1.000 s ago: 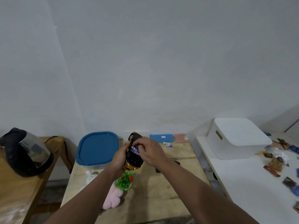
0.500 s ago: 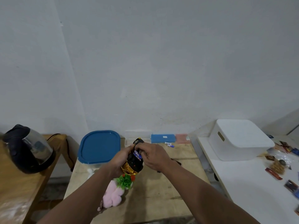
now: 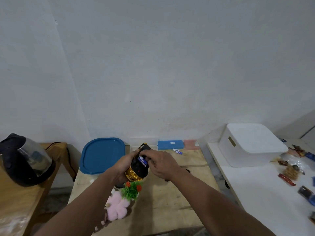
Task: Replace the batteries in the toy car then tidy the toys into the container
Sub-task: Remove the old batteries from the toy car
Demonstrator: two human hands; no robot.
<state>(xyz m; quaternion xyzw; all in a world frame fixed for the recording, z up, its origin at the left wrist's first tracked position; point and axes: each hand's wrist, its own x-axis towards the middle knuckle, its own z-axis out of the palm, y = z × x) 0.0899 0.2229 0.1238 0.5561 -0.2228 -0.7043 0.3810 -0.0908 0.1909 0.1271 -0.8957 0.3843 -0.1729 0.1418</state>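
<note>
My left hand grips a gold and black toy car, underside up, above the wooden table. Blue and white batteries show in its open compartment. My right hand presses its curled fingertips on the batteries. Loose batteries lie at the table's back. A container with a blue lid stands at the back left. A pink plush toy and a small green plant toy lie under my left forearm.
A black kettle stands on a wooden table at the left. Blue and pink boxes sit against the wall. A white bin and several snack packets are on the white table at the right.
The view has shifted slightly; both hands stay on the car, which has tilted a little, with my right fingers working at the batteries.
</note>
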